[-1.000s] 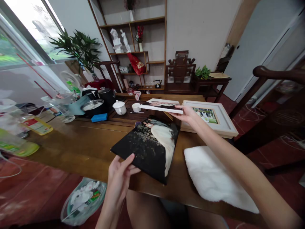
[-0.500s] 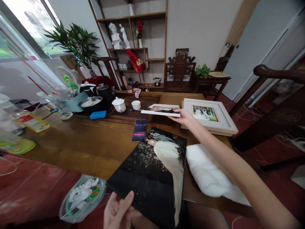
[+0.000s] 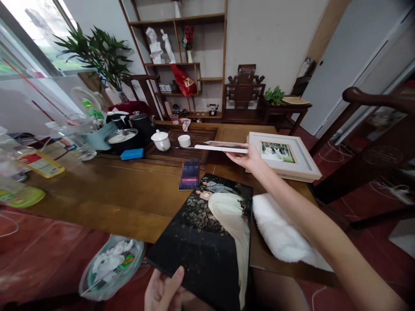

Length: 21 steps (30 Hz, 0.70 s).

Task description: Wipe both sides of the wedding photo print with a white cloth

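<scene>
My left hand [image 3: 167, 288] grips the near left corner of a dark photo panel [image 3: 207, 246], thumb on top. The panel shows a figure in a long pale gown and lies slanted over the table's front edge. Farther out, my right hand [image 3: 244, 158] holds a thin white-edged photo panel [image 3: 223, 147] almost level above the table, its picture seen at a steep angle. Right of that hand lies a pale wooden picture frame [image 3: 304, 157] with a white mat and a small photo. A white towel [image 3: 279, 233] rests under my right forearm.
A dark patterned object [image 3: 189, 175], partly blurred out, lies beyond the dark panel. Behind are a lidded white cup [image 3: 160, 141], a small white cup [image 3: 184, 141] and a blue sponge [image 3: 132, 153]. Bottles stand at left. A lined waste bin [image 3: 112, 268] is below the table edge.
The panel in my right hand has tipped flatter, so less of its picture shows, and shifted slightly right. My left hand keeps its hold on the dark panel.
</scene>
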Motion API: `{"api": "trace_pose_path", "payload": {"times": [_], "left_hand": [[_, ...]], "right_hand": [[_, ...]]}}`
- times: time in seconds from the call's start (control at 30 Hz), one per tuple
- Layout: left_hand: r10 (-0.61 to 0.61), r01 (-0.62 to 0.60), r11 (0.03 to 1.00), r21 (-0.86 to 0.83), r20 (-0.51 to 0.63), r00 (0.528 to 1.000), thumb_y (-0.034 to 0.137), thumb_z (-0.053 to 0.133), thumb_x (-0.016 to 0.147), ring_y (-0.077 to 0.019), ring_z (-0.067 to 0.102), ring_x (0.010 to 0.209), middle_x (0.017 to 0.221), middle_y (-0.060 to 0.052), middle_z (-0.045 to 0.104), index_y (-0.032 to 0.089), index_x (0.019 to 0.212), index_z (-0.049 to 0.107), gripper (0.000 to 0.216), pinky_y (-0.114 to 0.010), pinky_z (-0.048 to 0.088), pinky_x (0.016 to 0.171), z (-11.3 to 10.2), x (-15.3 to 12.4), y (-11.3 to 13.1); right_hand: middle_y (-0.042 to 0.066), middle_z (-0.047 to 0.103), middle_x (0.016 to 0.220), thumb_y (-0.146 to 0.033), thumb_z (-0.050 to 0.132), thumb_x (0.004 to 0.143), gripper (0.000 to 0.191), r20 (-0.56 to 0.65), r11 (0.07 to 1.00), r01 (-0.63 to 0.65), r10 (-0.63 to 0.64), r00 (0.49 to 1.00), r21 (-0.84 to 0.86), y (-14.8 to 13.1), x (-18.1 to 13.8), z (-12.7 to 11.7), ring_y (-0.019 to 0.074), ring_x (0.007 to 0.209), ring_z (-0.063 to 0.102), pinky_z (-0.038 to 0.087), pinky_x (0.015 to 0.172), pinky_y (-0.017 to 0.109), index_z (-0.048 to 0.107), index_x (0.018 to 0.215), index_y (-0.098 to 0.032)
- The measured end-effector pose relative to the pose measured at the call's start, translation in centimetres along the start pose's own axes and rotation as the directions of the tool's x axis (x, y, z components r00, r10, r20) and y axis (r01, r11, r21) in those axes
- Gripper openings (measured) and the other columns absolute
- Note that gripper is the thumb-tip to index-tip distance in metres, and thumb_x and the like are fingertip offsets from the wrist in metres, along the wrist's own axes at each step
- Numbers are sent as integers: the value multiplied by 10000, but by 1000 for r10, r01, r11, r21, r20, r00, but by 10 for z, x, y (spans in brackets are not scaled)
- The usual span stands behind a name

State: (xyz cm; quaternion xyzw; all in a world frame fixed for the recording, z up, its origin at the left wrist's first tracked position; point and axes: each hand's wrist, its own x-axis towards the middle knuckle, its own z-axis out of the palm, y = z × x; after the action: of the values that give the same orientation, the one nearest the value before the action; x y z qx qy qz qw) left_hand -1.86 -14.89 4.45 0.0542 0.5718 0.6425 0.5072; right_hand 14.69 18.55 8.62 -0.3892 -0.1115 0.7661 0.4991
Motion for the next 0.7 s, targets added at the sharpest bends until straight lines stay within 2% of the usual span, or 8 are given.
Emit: {"api": "trace_pose_path", "payload": {"times": [0.13,0.23,0.37,0.53,0.7], "left_hand": [[1,-1,1000,2,-12,1000,339,904,401,-254,719,625,769,-25,743,251,1155,553,836,-257,554,444,-5,0,-7],[23,-23,1000,-14,-31,999,329,904,392,-229,705,569,699,-1,731,231,1147,559,836,-244,550,440,-5,-2,-13],[39,-40,999,-23,-20,999,328,902,409,-229,709,580,687,2,731,225,1138,560,811,-243,558,457,-3,-5,-17],[41,-41,999,-19,23,999,333,900,431,-246,726,656,799,-15,747,250,1176,537,833,-264,581,509,-5,-4,-21],[68,-67,998,-13,28,997,334,898,443,-246,724,662,773,-19,739,228,1163,542,810,-251,576,492,-8,-2,-26]], "right_hand": [[56,622,942,-215,511,876,135,-20,998,62,-61,998,20,3,-9,3,190,853,631,604,684,378,539,1008,-217],[41,617,1049,-223,528,910,164,-65,993,112,-110,992,30,12,-9,3,161,888,609,569,754,355,568,1069,-235],[87,564,1205,-345,548,920,312,-144,986,162,-157,977,23,30,1,2,209,988,590,517,825,416,551,1187,-183],[86,565,1202,-344,556,915,322,-197,983,181,-184,963,-34,53,16,-4,215,996,589,517,827,426,546,1192,-180],[86,565,1200,-349,560,912,331,-230,974,180,-208,951,-137,66,24,-15,219,999,588,519,824,429,544,1195,-178]]}}
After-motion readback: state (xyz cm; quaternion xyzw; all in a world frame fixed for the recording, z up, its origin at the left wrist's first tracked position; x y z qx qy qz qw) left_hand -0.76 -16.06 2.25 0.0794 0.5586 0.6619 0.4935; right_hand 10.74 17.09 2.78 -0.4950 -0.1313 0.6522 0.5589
